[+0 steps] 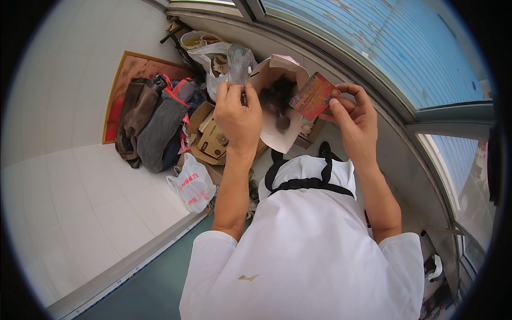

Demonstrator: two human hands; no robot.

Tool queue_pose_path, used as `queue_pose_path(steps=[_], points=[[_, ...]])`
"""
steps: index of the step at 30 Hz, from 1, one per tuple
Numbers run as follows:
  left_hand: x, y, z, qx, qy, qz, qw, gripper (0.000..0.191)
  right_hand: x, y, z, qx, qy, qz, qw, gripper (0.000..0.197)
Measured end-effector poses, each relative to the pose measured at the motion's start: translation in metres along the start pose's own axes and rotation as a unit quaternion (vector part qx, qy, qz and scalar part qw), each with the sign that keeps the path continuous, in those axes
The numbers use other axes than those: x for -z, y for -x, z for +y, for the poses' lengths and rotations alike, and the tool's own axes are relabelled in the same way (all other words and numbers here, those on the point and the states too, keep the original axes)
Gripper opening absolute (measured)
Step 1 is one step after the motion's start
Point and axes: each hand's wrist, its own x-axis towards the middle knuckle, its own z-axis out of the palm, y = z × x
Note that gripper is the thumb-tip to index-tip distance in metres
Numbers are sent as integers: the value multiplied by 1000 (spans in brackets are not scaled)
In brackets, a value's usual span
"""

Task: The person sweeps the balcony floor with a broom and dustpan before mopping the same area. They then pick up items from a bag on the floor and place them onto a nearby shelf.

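Note:
My left hand (pixel 238 116) pinches the left rim of an open paper bag (pixel 286 134), pale inside, with dark round objects (pixel 280 96) in it that are too dim to name. In my right hand (pixel 354 120), between thumb and fingers, is a small flat red and orange printed packet or card (pixel 315 96) bearing writing. It is held tilted at the bag's right rim, partly over the opening. The bag's outer side is mostly hidden.
Left of the bag are white plastic bags (pixel 212 60), a cardboard box (pixel 202 110) with a brown printed carton (pixel 212 138), a knotted white bag (pixel 195 184) and piled dark clothing (pixel 160 128). A framed red panel (pixel 116 108) leans on the tiled wall. Windows (pixel 416 100) run along the right.

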Motion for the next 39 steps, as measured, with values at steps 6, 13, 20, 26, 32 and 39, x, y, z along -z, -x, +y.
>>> queue_pose_path(steps=[6,13,20,26,32,39], points=[[-4,3,1,-7,-2,-10,1000,13,-23,0,5,162,304,-76,936,26],[-7,6,14,-8,-13,-19,1000,13,-46,-27,22,95,409,-174,891,37],[-10,11,9,-19,-39,-31,999,13,-23,-56,28,222,546,-222,776,23],[-20,11,18,-41,-23,-15,999,14,-27,-72,41,207,658,-271,671,12],[-26,9,25,-50,-9,-14,999,14,-39,-104,50,45,685,-406,603,19],[-27,12,19,-63,-19,-15,998,14,-52,-79,46,-11,744,-475,471,30]])
